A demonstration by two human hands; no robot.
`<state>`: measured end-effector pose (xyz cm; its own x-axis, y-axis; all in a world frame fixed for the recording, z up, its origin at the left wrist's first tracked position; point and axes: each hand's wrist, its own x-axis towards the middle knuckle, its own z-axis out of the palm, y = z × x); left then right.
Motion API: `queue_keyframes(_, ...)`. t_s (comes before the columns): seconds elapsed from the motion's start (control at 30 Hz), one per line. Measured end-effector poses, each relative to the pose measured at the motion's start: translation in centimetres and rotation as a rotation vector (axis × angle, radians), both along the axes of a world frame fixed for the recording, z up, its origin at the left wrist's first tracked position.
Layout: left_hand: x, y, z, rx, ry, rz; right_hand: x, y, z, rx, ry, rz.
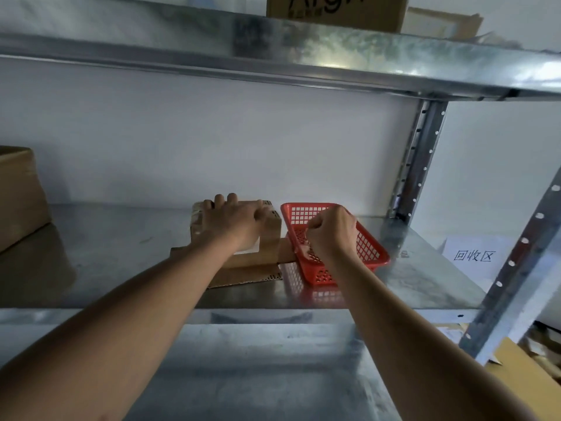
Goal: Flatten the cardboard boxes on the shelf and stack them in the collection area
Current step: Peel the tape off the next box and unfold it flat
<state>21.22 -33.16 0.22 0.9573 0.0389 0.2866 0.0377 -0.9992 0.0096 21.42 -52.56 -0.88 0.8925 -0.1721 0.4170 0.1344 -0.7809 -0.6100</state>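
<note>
Our left hand [235, 221] lies on top of a small cardboard box [268, 235] on the galvanised steel shelf [121, 253], fingers curled over its far edge in a wide grip that holds it down. The box stands on a flattened sheet of cardboard [246, 276], just left of a red plastic basket [368, 249]. Our right hand [332, 232] hovers over the basket's near end with a narrow, curled grip, thumb and fingertips pinched together; whether it holds something small, perhaps peeled tape, we cannot tell.

We judge the main risk to be sliding. The shelf is smooth, glossy metal, the sheet beneath the box is slick, and a hard push could shoot box and sheet toward the wall or into the basket. The basket is light, open lattice plastic, so a nudge would skate it toward the perforated upright [420, 165]. The shelf's folded front lip looks hard-edged, which could scrape our forearms.

The box is matte brown corrugated board, rectangular, with pale tape on its near face. A larger brown box [18, 196] sits at the far left, and another printed carton [337, 10] on the shelf above. A paper sign [473, 256] with handwritten characters lies beyond the frame at right.
</note>
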Motion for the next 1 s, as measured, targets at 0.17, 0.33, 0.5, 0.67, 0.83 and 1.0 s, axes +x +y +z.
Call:
queue_keyframes(0.17,0.0,-1.1,1.7,-0.053,0.149,0.103,1.2,-1.4,-0.8,-0.110,0.125,0.113)
queue_keyframes(0.33,0.7,-0.3,3.7,0.007,0.279,0.322,0.7,-0.5,0.2,0.018,-0.073,0.271)
queue_keyframes(0.5,0.3,2.2,4.4,-0.189,0.270,0.318,0.2,3.0,1.6,0.143,0.004,0.599)
queue_keyframes(0.67,-0.5,4.2,3.5,-0.189,0.124,0.339,0.3,4.6,1.6,0.010,0.126,0.838)
queue_keyframes(0.83,-0.3,6.3,2.5,-0.182,0.085,0.215,0.3,4.8,0.9,-0.067,0.024,0.906)
queue_keyframes(1.0,0.5,7.3,2.0,-0.483,0.153,-0.151,0.1,4.1,-0.4,0.037,-0.092,0.894)
